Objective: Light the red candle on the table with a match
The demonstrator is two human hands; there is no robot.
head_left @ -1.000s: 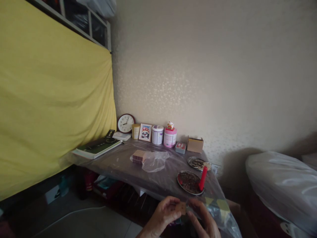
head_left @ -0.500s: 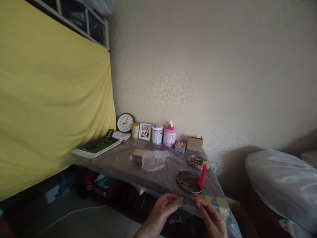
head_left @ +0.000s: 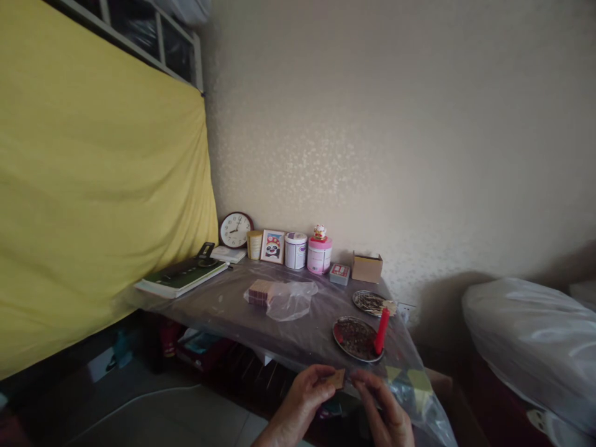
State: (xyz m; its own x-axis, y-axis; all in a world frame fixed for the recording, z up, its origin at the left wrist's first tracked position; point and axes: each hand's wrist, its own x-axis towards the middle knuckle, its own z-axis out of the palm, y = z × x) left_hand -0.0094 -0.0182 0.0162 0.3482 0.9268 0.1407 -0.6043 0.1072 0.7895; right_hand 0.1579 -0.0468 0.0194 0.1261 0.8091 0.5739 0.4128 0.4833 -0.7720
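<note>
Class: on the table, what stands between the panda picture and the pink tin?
In the head view, a white tin stands between the panda picture and pink tin.

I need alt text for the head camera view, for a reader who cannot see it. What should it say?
Two bare hands at the bottom edge hold a small brown box between them, the left hand gripping it and the right hand close beside. Behind them a plastic-covered table carries a red candle standing on a round metal plate, a clock and tins by the wall.
</note>
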